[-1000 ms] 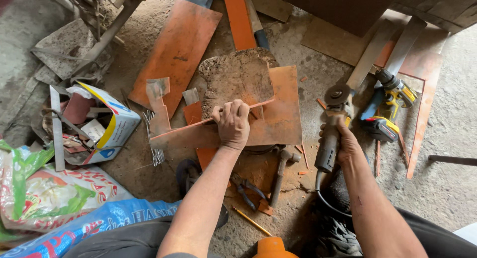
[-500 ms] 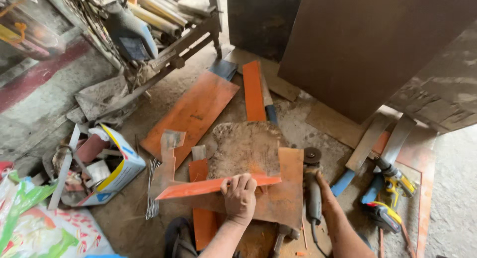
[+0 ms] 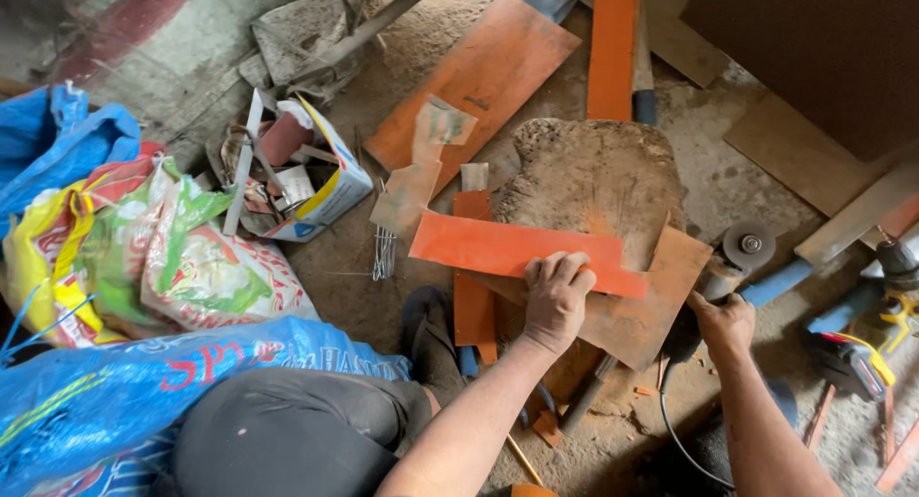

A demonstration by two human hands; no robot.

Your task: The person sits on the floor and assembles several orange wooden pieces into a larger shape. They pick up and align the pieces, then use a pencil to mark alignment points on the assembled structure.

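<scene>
orange strip point(image 3: 507, 248) uncut, pinned on stump point(image 3: 593, 176) by left hand point(image 3: 555, 296), fingers clenched over it; right hand point(image 3: 723, 320) grasping angle grinder point(image 3: 728, 262) beside stump, disc clear.

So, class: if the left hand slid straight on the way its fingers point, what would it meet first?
The left hand rests on the orange strip, fingers pointing up-frame. Past the strip's far edge, it would probably meet the rough wooden block first, though depth is unclear.

I'm crouched on a dusty concrete floor point(image 3: 402, 267). On it lie orange sheets point(image 3: 474, 76), a worn block point(image 3: 593, 176), an open carton point(image 3: 306, 186) of scraps, printed sacks point(image 3: 172, 258), a bunch of nails point(image 3: 383, 253) and a yellow drill point(image 3: 862, 349).
</scene>
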